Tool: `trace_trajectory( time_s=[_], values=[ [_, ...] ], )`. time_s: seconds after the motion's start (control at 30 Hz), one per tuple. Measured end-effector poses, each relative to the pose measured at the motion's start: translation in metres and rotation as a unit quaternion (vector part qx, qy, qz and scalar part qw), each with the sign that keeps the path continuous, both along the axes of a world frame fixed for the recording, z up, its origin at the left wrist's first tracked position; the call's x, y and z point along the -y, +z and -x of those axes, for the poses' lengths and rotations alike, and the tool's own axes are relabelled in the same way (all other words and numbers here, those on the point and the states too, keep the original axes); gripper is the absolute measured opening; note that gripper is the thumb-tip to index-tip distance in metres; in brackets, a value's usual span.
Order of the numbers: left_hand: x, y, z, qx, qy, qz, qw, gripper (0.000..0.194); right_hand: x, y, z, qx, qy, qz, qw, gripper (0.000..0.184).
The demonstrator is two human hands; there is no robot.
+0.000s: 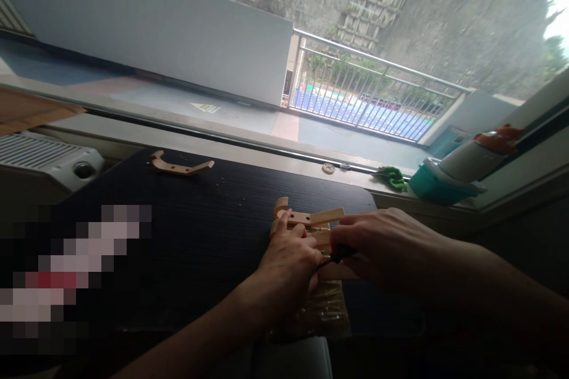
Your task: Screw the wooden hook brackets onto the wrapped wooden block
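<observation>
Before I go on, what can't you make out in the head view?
All in the head view:
- Tool: the right hand hides much of its handle; its tip, by the left hand, is too dark and small to tell.
- Wood pieces: partly covered by both hands.
- Lower-left patch: pixelated.
- White box: cut off by the left edge.
- Floor sign: lettering too small.

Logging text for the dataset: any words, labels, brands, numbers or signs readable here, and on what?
None readable.
Floor sign: pale triangle with marks, too small to read.
Blue ground outside: pale marks, too small to tell if letters.
Pixelated patch: nothing readable.
Wood parts: no lettering visible.
</observation>
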State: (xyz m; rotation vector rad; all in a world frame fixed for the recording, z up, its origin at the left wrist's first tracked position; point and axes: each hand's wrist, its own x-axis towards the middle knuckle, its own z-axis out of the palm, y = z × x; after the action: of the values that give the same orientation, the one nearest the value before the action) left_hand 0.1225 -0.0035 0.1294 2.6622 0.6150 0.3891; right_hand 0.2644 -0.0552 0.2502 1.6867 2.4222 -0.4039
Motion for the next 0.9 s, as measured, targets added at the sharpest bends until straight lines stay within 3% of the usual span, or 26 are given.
trace_trajectory(
  time_s=[0.2, 0.47, 0.6, 0.8, 0.9],
  values=[
    [0.0, -0.002, 0.0, 0.01, 0.012, -0.009, 1.0, 0.01, -0.006, 0.001, 0.014, -0.044, 0.028, 0.016, 0.999, 0.014],
    [-0.002, 0.0, -0.001, 0.006, -0.006, 0.006, 1.0, 0.013, -0.002, -0.009, 0.013, 0.116, -0.06, -0.002, 0.991, 0.024],
    [-0.002, -0.002, -0.001, 0.008, -0.005, -0.009, 1.0, 0.011, -0.002, -0.002, 0.017, 0.086, -0.04, -0.004, 0.996, 0.009],
    [-0.001, -0.001, -0.001, 0.001, 0.005, -0.01, 1.0, 0.01, -0.006, -0.001, 0.02, 0.076, 0.001, 0.013, 0.997, 0.014],
    [-0.002, -0.001, -0.002, -0.003, 0.002, -0.008, 1.0, 0.011, -0.006, -0.007, 0.019, 0.093, -0.023, 0.028, 0.995, 0.018]
  ],
)
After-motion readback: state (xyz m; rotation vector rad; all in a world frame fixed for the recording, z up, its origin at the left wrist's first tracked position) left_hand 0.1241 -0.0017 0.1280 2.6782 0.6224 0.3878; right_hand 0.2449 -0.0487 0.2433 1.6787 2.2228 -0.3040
